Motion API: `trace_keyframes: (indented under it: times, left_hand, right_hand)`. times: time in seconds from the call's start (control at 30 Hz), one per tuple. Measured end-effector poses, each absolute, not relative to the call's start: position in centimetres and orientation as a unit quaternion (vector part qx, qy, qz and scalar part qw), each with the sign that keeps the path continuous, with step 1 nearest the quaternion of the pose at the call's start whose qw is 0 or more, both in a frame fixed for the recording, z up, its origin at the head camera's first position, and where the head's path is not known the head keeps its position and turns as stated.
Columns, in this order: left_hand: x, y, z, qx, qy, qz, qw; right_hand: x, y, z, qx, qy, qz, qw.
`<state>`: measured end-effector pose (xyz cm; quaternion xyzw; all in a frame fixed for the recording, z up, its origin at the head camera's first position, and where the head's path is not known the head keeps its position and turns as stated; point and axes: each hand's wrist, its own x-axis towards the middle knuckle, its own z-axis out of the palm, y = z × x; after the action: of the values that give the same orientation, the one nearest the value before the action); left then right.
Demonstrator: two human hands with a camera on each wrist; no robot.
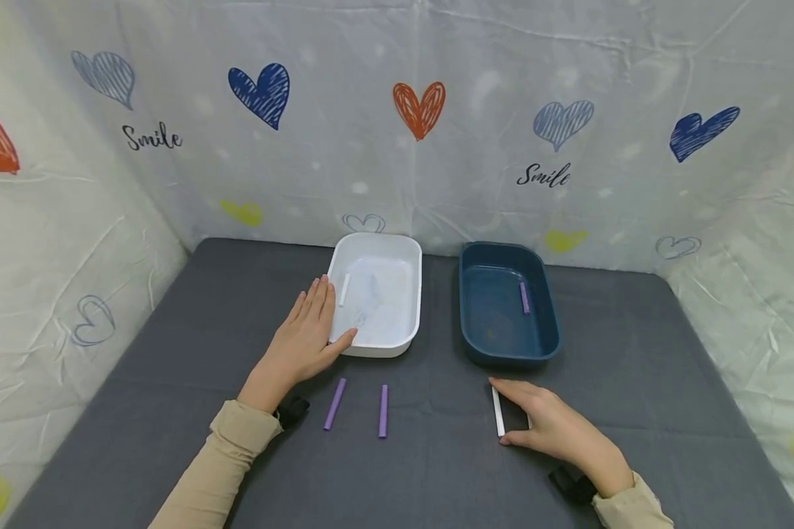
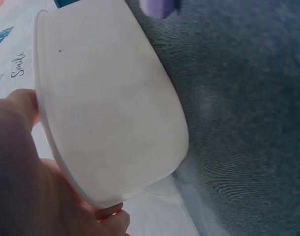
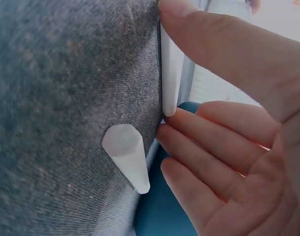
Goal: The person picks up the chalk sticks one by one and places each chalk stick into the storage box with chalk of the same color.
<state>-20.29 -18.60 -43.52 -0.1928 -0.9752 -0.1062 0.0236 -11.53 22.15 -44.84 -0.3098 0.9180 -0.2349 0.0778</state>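
Held white stick (image 1: pixel 498 413): on the worktop (image 1: pixel 430 470), in front of the dark blue tray (image 1: pixel 516 358). Right hand (image 1: pixel 556 422) pinches it end to end, thumb on near end, a finger on far end, other fingers loose; probably spanned lengthwise so a thin round stick can't roll. Second white stick (image 3: pixel 128 157) beside it, under the hand, not gripped. Left hand (image 1: pixel 304 342): fingers straight along the left side of the white tray (image 1: pixel 378 350), thumb over its near rim; likely steadying it, not lifting. Inside that tray, third white stick (image 1: pixel 344 289); in the blue one, a purple stick (image 1: pixel 524 298). Left purple stick (image 1: pixel 334 404) and middle purple stick (image 1: pixel 383 411) lie apart on the worktop, before the white tray, presumably for easy reach. Trays side by side at back, near the heart-print cloth (image 1: pixel 331 169). Count: white sticks 3, purple sticks 3, trays 2, hands 2.
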Motion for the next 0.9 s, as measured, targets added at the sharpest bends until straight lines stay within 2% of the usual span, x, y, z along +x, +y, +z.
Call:
trace_keyframes:
  times: [0.9]
  left_hand:
    - [-20.3, -18.3, -43.3, -0.187, -0.977, -0.104, 0.020]
  right_hand:
    - [-12.4, 21.1, -43.9, -0.315, 0.916, -0.240, 0.066]
